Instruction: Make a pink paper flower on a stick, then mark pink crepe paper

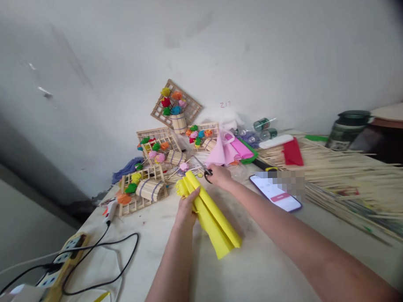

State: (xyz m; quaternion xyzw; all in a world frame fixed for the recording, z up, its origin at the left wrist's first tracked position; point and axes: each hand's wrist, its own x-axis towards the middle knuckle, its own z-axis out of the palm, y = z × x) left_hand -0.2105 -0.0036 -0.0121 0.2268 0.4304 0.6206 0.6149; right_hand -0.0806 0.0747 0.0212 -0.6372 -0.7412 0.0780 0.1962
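My left hand [189, 205] is closed round a rolled piece of yellow crepe paper [212, 216], which slants down toward the near side of the table. The upper left end of the paper looks crumpled. Just right of the roll's top, my right hand [219, 176] grips the black handles of a pair of scissors [207, 172]. Their blades point up and left, away from me, beside the paper and apart from it.
Behind are wooden lattice frames [142, 199] with colourful paper flowers and stick baskets. Pink paper [223, 148], a phone [277, 194], thin sticks [341, 174] and a green-lidded jar [348, 128] lie or stand right. A power strip [64, 259] and cables are at left.
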